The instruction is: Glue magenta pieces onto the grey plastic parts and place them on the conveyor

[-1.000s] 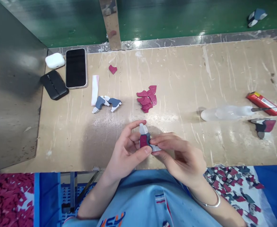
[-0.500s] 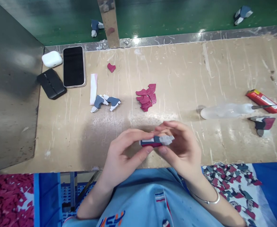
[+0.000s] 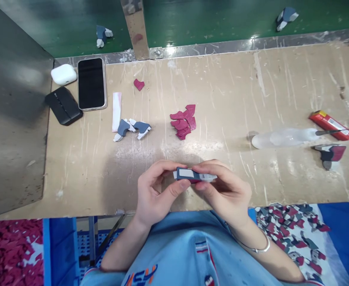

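Fingers of the left hand (image 3: 159,192) and right hand (image 3: 226,190) pinch the two ends of one blue-and-white part (image 3: 189,174), a maroon patch on its underside, held level above the near edge of the counter (image 3: 222,95). Beyond them lie a pile of maroon pieces (image 3: 184,122) and, to its left, two blue-and-white parts (image 3: 132,128). The clear bottle (image 3: 283,138) lies on its side at right, its thin tip crossing the red lighter (image 3: 332,125).
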`<state>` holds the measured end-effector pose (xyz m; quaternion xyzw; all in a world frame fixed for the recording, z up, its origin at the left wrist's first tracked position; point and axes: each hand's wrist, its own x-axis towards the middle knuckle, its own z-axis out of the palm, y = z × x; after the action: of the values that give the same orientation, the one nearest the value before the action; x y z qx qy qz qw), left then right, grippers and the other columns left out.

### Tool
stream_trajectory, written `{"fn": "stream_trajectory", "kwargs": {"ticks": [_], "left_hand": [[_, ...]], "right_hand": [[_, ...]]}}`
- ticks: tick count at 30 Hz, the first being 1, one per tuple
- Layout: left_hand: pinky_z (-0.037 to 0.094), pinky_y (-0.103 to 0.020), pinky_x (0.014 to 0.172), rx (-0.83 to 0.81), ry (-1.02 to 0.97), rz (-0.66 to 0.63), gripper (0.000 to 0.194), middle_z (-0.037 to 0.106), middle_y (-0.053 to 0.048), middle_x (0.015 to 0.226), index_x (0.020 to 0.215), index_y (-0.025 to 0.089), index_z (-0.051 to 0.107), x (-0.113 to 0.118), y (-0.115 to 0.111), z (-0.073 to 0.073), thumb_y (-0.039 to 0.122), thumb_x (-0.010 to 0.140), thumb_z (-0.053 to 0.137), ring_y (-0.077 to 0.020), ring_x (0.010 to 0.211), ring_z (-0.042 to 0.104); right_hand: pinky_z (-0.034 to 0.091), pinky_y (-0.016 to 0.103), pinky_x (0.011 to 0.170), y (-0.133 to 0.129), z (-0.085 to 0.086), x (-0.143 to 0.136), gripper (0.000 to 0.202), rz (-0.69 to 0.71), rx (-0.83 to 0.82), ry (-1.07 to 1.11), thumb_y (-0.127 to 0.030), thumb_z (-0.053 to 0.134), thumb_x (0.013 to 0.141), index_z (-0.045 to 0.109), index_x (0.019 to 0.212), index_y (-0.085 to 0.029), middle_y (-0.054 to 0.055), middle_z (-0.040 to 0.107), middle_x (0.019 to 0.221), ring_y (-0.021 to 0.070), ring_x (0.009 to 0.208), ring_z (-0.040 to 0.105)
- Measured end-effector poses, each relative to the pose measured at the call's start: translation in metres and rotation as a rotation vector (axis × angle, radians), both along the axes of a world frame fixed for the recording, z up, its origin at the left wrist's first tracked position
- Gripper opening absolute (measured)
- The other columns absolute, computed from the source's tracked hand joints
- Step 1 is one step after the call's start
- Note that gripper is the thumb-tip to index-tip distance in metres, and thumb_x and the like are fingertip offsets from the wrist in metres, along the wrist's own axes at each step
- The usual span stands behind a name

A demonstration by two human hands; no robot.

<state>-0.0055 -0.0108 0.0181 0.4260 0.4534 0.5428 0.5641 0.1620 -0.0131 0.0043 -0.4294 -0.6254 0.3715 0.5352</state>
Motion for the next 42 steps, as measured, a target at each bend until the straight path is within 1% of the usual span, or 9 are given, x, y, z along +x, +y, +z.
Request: {"fn": "stream_trajectory", "kwargs": {"ticks": [7,10,12,15,18,23,30,36,42], "left_hand": [[0.061,-0.028,0.069,-0.294,-0.024,-0.299,0.046,0.078,-0.005,0.086,0.102,0.018,0.078,-0.013,0.002,0.002,0.062,0.088,0.083,-0.0186,0.074,0.073],[0.064,-0.036,0.091,-0.085,0.132,-0.297,0.072,0.077,-0.01,0.125,0.133,0.027,0.072,-0.019,-0.004,-0.001,0.065,0.075,0.092,-0.0268,0.104,0.077],[0.061,-0.039,0.104,0.149,0.29,-0.259,0.085,0.07,-0.01,0.14,0.141,0.032,0.066,-0.021,-0.006,-0.003,0.052,0.067,0.102,-0.0294,0.122,0.073],[0.06,-0.036,0.106,0.429,0.478,-0.193,0.057,0.074,-0.008,0.127,0.13,0.028,0.067,-0.018,-0.007,-0.004,0.02,0.081,0.095,-0.0243,0.121,0.072],[0.063,-0.033,0.098,0.504,0.503,-0.14,0.032,0.079,-0.005,0.107,0.112,0.025,0.068,-0.014,-0.004,-0.004,0.004,0.088,0.077,-0.0204,0.106,0.076],[0.066,-0.035,0.099,0.527,0.46,-0.099,0.029,0.081,-0.002,0.096,0.104,0.023,0.069,-0.008,-0.003,-0.006,0.002,0.084,0.072,-0.0195,0.093,0.079],[0.067,-0.037,0.1,0.529,0.403,-0.132,0.032,0.082,-0.001,0.093,0.105,0.025,0.074,-0.005,-0.002,-0.009,0.004,0.082,0.079,-0.0191,0.085,0.079],[0.067,-0.034,0.088,0.303,0.266,-0.192,0.022,0.079,-0.005,0.097,0.102,0.024,0.073,0.003,-0.004,-0.008,0.025,0.087,0.089,-0.0216,0.092,0.078],[0.065,-0.028,0.087,0.13,0.111,-0.284,0.04,0.075,-0.002,0.102,0.111,0.026,0.068,0.006,0.002,-0.005,0.016,0.081,0.093,-0.0172,0.094,0.077]], "right_hand": [[0.066,0.03,0.066,0.005,0.001,0.017,0.035,0.079,0.242,-0.214,-0.023,0.076,0.1,0.075,0.134,-0.028,0.004,0.081,0.097,0.0199,0.08,0.079],[0.065,0.029,0.062,0.003,0.001,0.017,0.031,0.027,0.167,-0.194,-0.036,0.073,0.102,0.076,0.132,-0.029,0.005,0.083,0.096,0.0205,0.078,0.079],[0.062,0.027,0.056,0.001,-0.001,0.016,0.03,0.005,0.122,-0.167,-0.039,0.074,0.101,0.078,0.129,-0.03,0.004,0.084,0.095,0.0195,0.075,0.079],[0.061,0.027,0.054,-0.001,-0.003,0.015,0.028,0.005,0.099,-0.125,-0.042,0.078,0.098,0.08,0.123,-0.03,0.003,0.084,0.091,0.0191,0.071,0.078],[0.064,0.028,0.059,0.0,-0.004,0.013,0.028,0.051,0.117,-0.1,-0.047,0.076,0.097,0.079,0.116,-0.026,0.003,0.083,0.087,0.0186,0.069,0.077],[0.066,0.033,0.065,0.006,-0.002,0.012,0.029,0.021,0.189,-0.097,-0.053,0.078,0.095,0.074,0.105,-0.025,0.004,0.08,0.086,0.0213,0.077,0.078],[0.064,0.034,0.064,0.007,0.002,0.014,0.015,0.112,0.218,-0.132,-0.038,0.065,0.107,0.068,0.105,-0.024,0.004,0.077,0.084,0.0203,0.074,0.076],[0.065,0.034,0.065,0.007,0.0,0.02,0.02,0.104,0.2,-0.103,-0.042,0.061,0.108,0.067,0.106,-0.024,0.005,0.075,0.084,0.0209,0.074,0.076],[0.064,0.029,0.067,0.008,-0.004,0.025,0.015,0.074,0.215,-0.013,-0.038,0.065,0.107,0.066,0.105,-0.023,0.004,0.076,0.084,0.0182,0.075,0.076]]}}
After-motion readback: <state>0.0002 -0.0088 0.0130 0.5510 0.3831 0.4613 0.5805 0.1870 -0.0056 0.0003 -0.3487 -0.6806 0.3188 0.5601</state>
